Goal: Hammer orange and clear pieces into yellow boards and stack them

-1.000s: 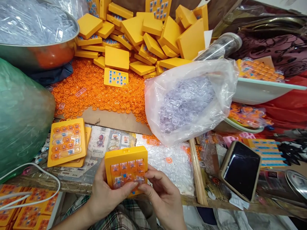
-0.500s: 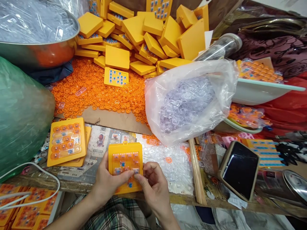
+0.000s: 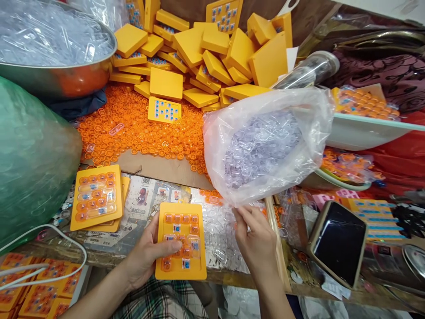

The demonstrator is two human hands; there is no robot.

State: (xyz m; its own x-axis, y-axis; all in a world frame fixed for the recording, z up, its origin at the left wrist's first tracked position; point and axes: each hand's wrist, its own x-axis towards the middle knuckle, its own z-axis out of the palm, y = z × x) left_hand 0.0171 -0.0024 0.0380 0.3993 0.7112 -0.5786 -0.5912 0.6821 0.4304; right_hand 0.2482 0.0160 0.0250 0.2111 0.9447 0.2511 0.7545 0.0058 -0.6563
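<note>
My left hand (image 3: 144, 253) grips a yellow plastic panel (image 3: 186, 221) by its left side, thumb across its face. Clear-orange button caps fill most of its slots, and a few slots show small blue-and-white parts. A long clear cap covers a pair of slots near its right edge. To the right, my right hand (image 3: 256, 241) reaches over the scattered clear caps (image 3: 217, 237), just below the plastic bag. Its fingertips are pressed together; whatever they hold is hidden. Some orange caps (image 3: 212, 197) lie beside the bag's lower edge.
A plastic bag (image 3: 212, 146) of clear pieces stands behind my right hand. Loose orange rings (image 3: 139, 128) and piled yellow panels (image 3: 189, 46) fill the back. Filled panels (image 3: 96, 195) are stacked left. A wooden strip (image 3: 277, 248) and a phone (image 3: 338, 243) lie right.
My right hand has left the panel and moved right and up toward the clear caps by the bag. My left hand still holds the panel, now slightly farther right in view.
</note>
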